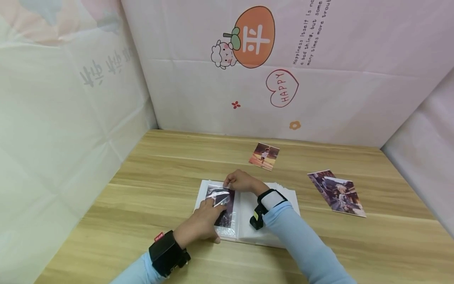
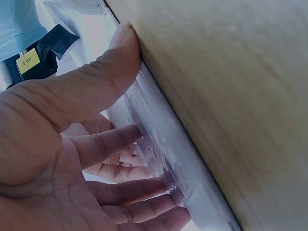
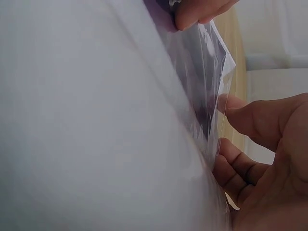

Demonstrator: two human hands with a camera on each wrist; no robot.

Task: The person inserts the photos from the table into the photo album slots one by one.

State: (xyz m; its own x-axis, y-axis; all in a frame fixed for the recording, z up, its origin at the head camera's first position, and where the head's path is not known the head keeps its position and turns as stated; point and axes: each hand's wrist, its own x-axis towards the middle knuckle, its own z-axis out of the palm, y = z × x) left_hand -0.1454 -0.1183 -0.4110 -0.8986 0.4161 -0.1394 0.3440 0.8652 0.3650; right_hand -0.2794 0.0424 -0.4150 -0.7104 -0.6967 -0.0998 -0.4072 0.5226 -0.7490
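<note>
An open white photo album (image 1: pixel 274 197) lies on the wooden table (image 1: pixel 159 165). Its left page carries a dark photo (image 1: pixel 224 213) inside a clear plastic sleeve (image 1: pixel 219 194) that is crinkled and lifted. My left hand (image 1: pixel 209 211) lies on that page with its fingers straight, pressing on the photo; in the left wrist view the left hand's (image 2: pixel 110 91) thumb leans on the album's edge (image 2: pixel 192 192). My right hand (image 1: pixel 235 182) pinches the sleeve's top edge. The right wrist view shows the sleeve (image 3: pixel 211 82) between the right hand's (image 3: pixel 224 137) thumb and fingers.
Two loose photos lie on the table: a small one (image 1: pixel 264 156) behind the album and a larger overlapping pair (image 1: pixel 337 193) to the right. Printed cloth walls (image 1: pixel 248 79) close off the back and both sides.
</note>
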